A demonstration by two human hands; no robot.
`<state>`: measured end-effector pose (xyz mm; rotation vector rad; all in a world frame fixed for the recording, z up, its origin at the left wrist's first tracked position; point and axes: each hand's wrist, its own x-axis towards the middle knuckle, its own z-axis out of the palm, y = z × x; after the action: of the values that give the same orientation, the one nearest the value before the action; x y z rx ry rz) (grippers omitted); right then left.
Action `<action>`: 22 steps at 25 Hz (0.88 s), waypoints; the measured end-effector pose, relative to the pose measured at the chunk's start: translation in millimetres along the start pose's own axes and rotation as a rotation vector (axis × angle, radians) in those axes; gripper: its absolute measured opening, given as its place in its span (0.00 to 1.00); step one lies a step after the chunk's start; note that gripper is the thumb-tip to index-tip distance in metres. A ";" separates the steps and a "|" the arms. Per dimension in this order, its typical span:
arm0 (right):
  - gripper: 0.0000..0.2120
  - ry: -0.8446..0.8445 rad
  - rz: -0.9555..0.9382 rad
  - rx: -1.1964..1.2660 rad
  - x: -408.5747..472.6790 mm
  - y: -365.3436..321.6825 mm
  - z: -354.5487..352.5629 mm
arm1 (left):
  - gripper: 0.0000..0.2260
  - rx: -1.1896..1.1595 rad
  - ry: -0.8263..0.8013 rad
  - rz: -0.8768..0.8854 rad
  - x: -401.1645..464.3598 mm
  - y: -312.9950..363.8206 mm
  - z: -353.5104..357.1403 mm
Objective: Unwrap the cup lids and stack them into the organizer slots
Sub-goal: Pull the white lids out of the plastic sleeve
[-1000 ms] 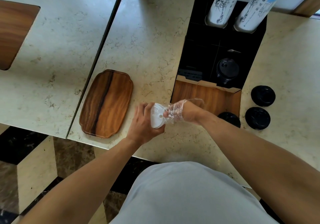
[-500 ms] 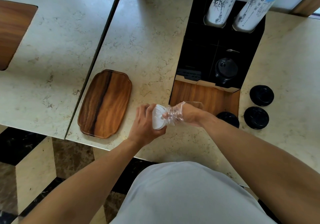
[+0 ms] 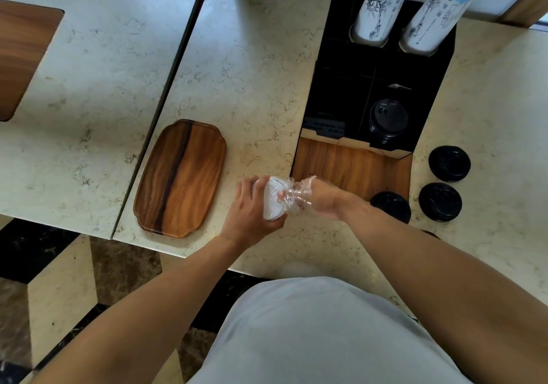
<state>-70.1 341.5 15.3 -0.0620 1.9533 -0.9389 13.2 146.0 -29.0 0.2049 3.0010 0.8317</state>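
Note:
My left hand (image 3: 252, 208) grips a short stack of white cup lids (image 3: 272, 199) just above the counter's front edge. Clear plastic wrap (image 3: 298, 195) trails off the stack and lies over my right hand (image 3: 321, 198), which pinches it at the stack's right end. The black organizer (image 3: 335, 93) stands behind, with a stack of black lids (image 3: 388, 122) in its front right slot. Three loose black lids lie on the counter to its right: one (image 3: 391, 205) beside my right wrist, two more (image 3: 440, 202) (image 3: 449, 163) farther right.
A wooden tray (image 3: 181, 177) lies left of my hands. Two tall sleeves of paper cups (image 3: 381, 4) (image 3: 434, 12) stand in the organizer's back slots. A dark seam (image 3: 175, 69) splits the marble counter. The counter's front edge runs just below my hands.
My hands have stayed in the same place. The wrap has bunched a little more over my right hand, and more of the white stack shows.

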 end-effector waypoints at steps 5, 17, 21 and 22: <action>0.36 -0.019 0.070 -0.065 5.9 -6.1 4.6 | 0.40 0.045 -0.024 0.015 0.2 -1.6 2.1; 0.16 0.042 0.045 -0.146 10.1 -21.8 3.8 | 0.47 0.170 -0.087 -0.031 0.4 -20.4 2.0; 0.19 0.049 0.158 -0.156 1.7 -38.2 -3.7 | 0.46 0.227 -0.130 -0.016 -3.9 -25.3 -1.6; 0.21 0.023 0.117 -0.213 -1.4 -34.6 -5.9 | 0.45 0.228 -0.141 -0.034 -6.3 -27.8 -1.4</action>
<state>-84.8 321.1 39.8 -0.0590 2.0486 -0.6563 16.0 120.8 -42.1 0.2055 2.9505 0.4502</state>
